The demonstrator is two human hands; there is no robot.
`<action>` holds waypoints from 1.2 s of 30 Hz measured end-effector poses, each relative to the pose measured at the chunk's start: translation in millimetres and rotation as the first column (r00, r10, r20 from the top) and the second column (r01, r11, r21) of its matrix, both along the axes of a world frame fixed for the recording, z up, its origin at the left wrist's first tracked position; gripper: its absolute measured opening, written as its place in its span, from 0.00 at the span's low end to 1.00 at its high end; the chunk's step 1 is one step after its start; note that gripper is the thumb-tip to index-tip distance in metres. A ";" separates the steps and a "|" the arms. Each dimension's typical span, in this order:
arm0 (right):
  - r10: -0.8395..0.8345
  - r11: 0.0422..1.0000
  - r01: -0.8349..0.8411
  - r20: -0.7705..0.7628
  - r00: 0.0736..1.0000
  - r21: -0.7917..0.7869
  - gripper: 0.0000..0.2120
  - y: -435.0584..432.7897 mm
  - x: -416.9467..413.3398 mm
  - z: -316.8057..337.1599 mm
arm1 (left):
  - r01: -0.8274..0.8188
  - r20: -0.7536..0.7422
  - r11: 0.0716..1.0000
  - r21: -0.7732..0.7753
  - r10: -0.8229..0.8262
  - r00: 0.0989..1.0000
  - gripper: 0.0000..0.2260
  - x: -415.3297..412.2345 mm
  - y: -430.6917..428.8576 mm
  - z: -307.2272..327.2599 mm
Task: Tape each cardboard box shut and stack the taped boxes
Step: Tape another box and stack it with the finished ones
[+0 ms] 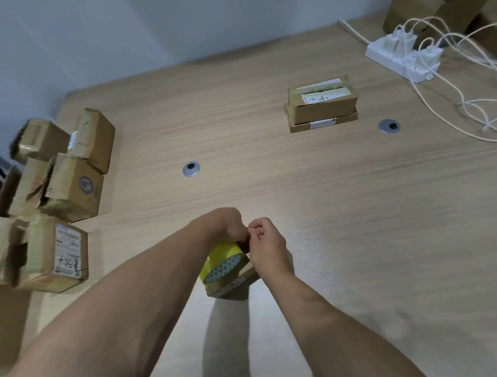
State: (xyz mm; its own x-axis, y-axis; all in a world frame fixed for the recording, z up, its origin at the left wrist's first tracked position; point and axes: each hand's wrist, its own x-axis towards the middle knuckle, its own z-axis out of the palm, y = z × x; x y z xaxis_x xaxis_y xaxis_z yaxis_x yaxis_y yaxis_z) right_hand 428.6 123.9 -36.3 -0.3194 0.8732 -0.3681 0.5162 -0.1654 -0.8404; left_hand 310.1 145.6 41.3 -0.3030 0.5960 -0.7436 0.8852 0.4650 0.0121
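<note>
Step in hand: I judge this to be freeing the tape's loose end, ahead of sealing one more box.
Left hand [227, 225]: it grips the top of the yellow tape roll [223, 263], fingers curled over its rim.
Right hand [267, 242]: clenched close against the left, fingertips at the roll's edge; I cannot tell whether it has caught the tape end.
Box in work [232, 284]: a small cardboard box on the table [272, 166], right under the roll and mostly hidden by it and the wrists.
Finished stack [321, 105]: two boxes, one on the other, well apart at the far right of centre.
Waiting pile [65, 187]: a jumble of cardboard boxes along the left edge.
Next move: as I see it, peel a strip clear, press it across the flap seam of the box beneath, then tear it off.
Also there: a white power strip [403, 59] with trailing cables, far right.
</note>
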 end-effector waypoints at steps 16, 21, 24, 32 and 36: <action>0.147 0.974 -0.168 0.140 0.979 0.153 0.12 -11.0 -5.4 -16.5 | -0.022 0.046 0.992 0.122 0.017 0.999 0.29 -20.1 -35.4 10.3; 0.155 0.969 -0.175 0.121 0.980 0.174 0.09 -11.3 -8.3 -18.1 | -0.313 0.381 0.947 0.074 0.263 0.886 0.31 -34.6 -66.1 26.0; 0.161 0.963 -0.181 0.115 0.980 0.200 0.10 -10.8 -9.7 -18.9 | -0.403 0.537 0.910 0.097 0.293 0.791 0.26 -43.4 -87.4 25.7; 0.189 0.942 -0.229 0.177 0.966 0.245 0.11 -20.9 -14.2 -19.5 | -0.459 0.515 0.847 0.268 0.277 0.811 0.11 -55.8 -109.1 28.7; 0.223 0.924 -0.276 0.214 0.951 0.265 0.15 -24.2 -16.6 -20.8 | -0.360 0.405 0.891 0.278 0.231 0.885 0.11 -66.8 -114.4 32.1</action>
